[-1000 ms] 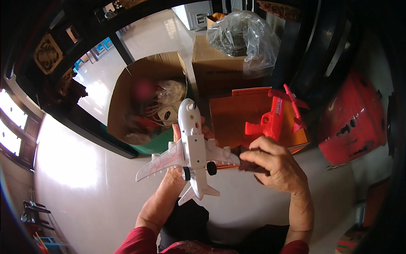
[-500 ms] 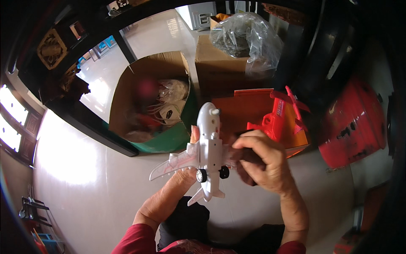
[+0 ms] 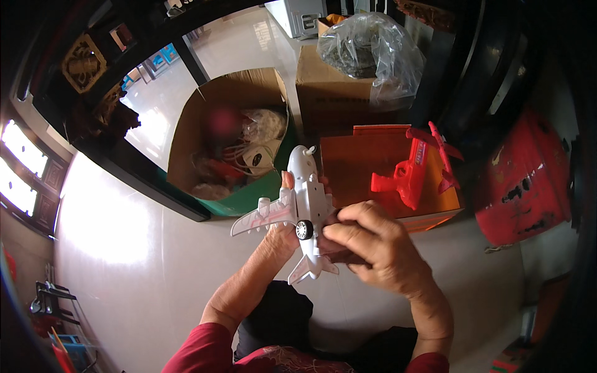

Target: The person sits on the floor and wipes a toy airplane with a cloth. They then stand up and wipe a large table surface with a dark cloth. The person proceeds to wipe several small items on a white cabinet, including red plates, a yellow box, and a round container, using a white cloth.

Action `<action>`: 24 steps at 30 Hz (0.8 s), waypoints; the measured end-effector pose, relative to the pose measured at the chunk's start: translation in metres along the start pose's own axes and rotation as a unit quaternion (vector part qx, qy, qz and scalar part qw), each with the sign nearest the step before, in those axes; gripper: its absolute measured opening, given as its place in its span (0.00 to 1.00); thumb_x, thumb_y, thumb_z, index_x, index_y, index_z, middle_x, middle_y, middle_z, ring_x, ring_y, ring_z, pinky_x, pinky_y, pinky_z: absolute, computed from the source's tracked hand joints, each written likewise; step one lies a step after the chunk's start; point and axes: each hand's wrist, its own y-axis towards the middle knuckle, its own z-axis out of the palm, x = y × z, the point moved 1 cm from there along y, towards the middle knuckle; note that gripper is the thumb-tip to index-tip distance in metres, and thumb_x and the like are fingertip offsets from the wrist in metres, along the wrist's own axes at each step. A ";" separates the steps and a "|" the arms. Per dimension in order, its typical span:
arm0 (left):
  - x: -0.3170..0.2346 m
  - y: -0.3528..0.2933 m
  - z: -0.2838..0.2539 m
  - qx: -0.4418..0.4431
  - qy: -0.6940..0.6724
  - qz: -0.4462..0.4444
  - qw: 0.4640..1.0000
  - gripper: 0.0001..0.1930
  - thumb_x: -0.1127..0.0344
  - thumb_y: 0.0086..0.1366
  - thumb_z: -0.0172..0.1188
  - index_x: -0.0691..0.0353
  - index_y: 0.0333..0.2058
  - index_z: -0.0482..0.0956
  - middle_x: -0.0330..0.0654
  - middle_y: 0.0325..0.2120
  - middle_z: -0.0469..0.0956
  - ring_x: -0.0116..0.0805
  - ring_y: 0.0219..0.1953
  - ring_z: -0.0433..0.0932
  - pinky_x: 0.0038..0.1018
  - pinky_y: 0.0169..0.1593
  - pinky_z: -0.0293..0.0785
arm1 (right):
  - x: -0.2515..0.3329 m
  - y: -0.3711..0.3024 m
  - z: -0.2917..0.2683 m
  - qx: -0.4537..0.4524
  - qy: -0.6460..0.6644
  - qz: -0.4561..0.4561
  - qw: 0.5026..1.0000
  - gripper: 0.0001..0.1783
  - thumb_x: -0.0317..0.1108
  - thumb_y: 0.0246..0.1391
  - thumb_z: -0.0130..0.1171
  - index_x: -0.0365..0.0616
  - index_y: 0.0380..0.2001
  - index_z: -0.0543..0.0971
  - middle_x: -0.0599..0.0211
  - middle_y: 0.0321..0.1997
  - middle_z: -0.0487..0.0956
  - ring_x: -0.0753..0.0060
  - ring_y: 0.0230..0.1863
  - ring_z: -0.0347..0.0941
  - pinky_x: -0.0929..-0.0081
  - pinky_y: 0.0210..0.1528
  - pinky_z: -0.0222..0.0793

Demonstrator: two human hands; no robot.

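A white toy airplane [image 3: 311, 205] is held belly-up over the floor, its nose pointing away from me. My left hand [image 3: 283, 239] grips it from behind; the plane hides most of the fingers, but a fingertip shows beside the fuselage. The wing on the left is translucent with pinkish stripes, and a black wheel with a silvery hub sits near the tail. My right hand [image 3: 388, 252] is closed on a dark reddish-brown cloth [image 3: 336, 253], pressed to the plane's right side by the wheels. That hand and the cloth cover the right wing.
Ahead, a red toy gun [image 3: 407, 177] lies on an orange box [image 3: 348, 165]. A green-sided cardboard box [image 3: 249, 202] with assorted items stands to its left. Behind is a brown carton [image 3: 333, 84] under a clear plastic bag [image 3: 398, 62]. A red bucket [image 3: 522, 186] is at right, dark furniture [image 3: 165, 193] at left.
My right hand has brought the cloth in against the plane's side. The plane has rolled slightly, so the right wheel is covered. The view has shifted a little.
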 end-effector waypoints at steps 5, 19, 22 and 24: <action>-0.003 -0.002 0.003 -0.016 0.062 0.056 0.996 0.36 0.29 0.55 0.53 0.61 0.40 0.73 0.42 0.30 0.75 0.38 0.32 0.76 0.34 0.39 0.77 | 0.011 -0.020 0.054 0.052 -0.238 -0.145 0.959 0.14 0.34 0.42 0.61 0.34 0.31 0.79 0.61 0.38 0.74 0.63 0.38 0.68 0.72 0.32 0.70; -0.014 -0.009 -0.011 0.053 0.117 0.051 0.990 0.28 0.37 0.60 0.55 0.60 0.40 0.74 0.43 0.31 0.78 0.39 0.33 0.78 0.37 0.38 0.77 | 0.015 -0.020 0.027 0.161 -0.179 -0.067 0.968 0.15 0.40 0.49 0.61 0.36 0.27 0.77 0.61 0.34 0.72 0.64 0.36 0.71 0.69 0.40 0.73; -0.011 -0.010 0.003 -0.006 0.175 0.133 0.976 0.20 0.45 0.62 0.49 0.56 0.38 0.74 0.39 0.27 0.75 0.36 0.31 0.75 0.35 0.36 0.76 | 0.014 -0.025 0.011 0.225 -0.097 -0.037 0.969 0.13 0.38 0.42 0.67 0.44 0.28 0.77 0.69 0.32 0.71 0.67 0.35 0.71 0.72 0.35 0.73; -0.012 -0.009 0.019 -0.024 0.147 0.061 0.987 0.19 0.47 0.61 0.49 0.58 0.39 0.73 0.40 0.27 0.75 0.35 0.32 0.75 0.34 0.37 0.75 | 0.014 -0.023 -0.010 0.189 -0.094 -0.016 0.977 0.13 0.35 0.40 0.68 0.45 0.29 0.77 0.69 0.33 0.72 0.67 0.34 0.71 0.72 0.34 0.72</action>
